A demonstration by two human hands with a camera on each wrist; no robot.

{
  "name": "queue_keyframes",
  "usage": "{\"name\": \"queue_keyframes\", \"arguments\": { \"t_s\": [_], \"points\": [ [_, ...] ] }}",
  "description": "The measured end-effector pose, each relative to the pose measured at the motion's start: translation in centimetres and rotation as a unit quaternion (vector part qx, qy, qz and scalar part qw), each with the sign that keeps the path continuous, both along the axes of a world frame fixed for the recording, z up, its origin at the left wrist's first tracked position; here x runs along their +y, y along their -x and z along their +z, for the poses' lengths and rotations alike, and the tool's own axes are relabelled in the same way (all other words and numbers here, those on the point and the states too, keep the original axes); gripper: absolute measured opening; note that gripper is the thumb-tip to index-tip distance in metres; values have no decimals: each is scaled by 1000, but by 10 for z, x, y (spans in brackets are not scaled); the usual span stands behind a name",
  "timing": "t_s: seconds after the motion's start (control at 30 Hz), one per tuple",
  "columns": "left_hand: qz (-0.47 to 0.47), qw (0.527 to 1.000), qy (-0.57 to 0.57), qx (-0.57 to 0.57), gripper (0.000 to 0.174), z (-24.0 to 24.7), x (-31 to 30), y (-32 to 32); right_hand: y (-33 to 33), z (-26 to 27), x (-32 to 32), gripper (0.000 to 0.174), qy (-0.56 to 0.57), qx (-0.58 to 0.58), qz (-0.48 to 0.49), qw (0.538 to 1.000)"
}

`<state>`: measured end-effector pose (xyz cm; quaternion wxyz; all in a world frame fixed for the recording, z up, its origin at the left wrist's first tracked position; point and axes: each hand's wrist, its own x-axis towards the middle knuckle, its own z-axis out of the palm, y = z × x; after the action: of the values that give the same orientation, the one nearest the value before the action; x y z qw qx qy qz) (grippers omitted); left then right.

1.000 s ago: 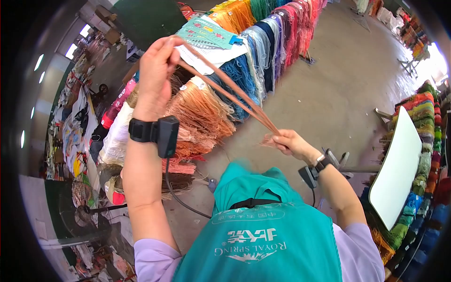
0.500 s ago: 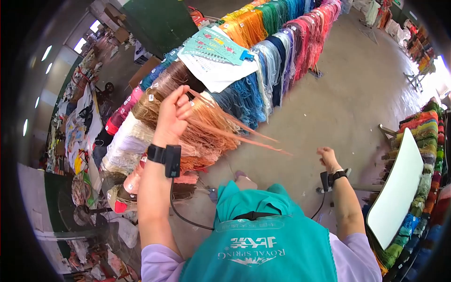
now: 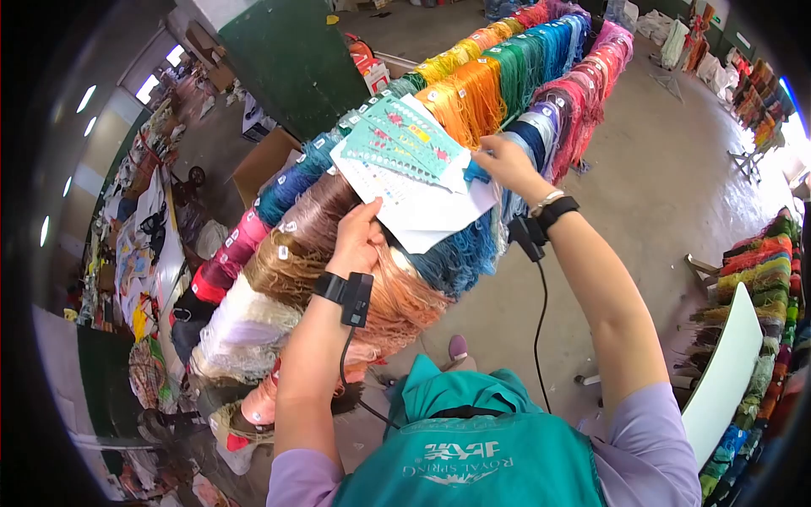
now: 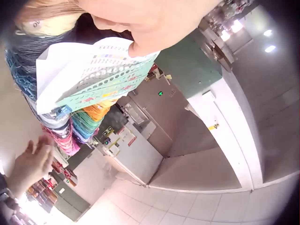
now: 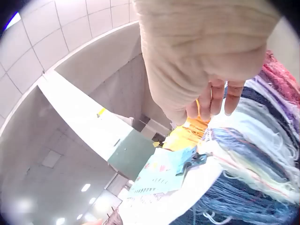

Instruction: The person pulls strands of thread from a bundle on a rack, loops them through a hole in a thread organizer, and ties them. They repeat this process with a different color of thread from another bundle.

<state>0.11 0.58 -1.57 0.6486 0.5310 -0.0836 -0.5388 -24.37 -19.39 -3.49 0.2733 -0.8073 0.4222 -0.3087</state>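
White paper sheets (image 3: 431,215) with a green printed card (image 3: 397,139) on top lie over a rack of thread skeins, a blue clip (image 3: 476,171) at their right edge. My left hand (image 3: 359,237) pinches the left edge of the sheets; in the left wrist view its thumb (image 4: 140,47) lies over the printed paper. Peach skeins (image 3: 397,296) hang just below that hand. At the clip end is my right hand (image 3: 511,169), its fingers loosely bent. In the right wrist view those fingers (image 5: 216,96) hang above pale blue skeins (image 5: 234,145), apart from the clip.
Orange skeins (image 3: 460,97) and pink skeins (image 3: 583,97) continue along the rack. A green pillar (image 3: 287,68) stands behind it. To the right, a white board (image 3: 722,380) leans by another skein rack (image 3: 760,279). Cables run from both wrist cameras.
My left hand, earlier holding loose peach strands, has moved to the paper's edge. The right hand released its end of the strands, then swung up and left to the clip.
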Motion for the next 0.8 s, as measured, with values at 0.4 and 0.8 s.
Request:
{"name": "queue_keyframes", "arguments": {
  "t_s": [0.4,0.8],
  "points": [
    [-85,995,42,0,19,26,-19,8,-10,47,16,42,-167,-130,32,977],
    [-461,882,99,15,16,55,-92,256,300,91,159,26,-69,-276,-245,927]
  ]
}}
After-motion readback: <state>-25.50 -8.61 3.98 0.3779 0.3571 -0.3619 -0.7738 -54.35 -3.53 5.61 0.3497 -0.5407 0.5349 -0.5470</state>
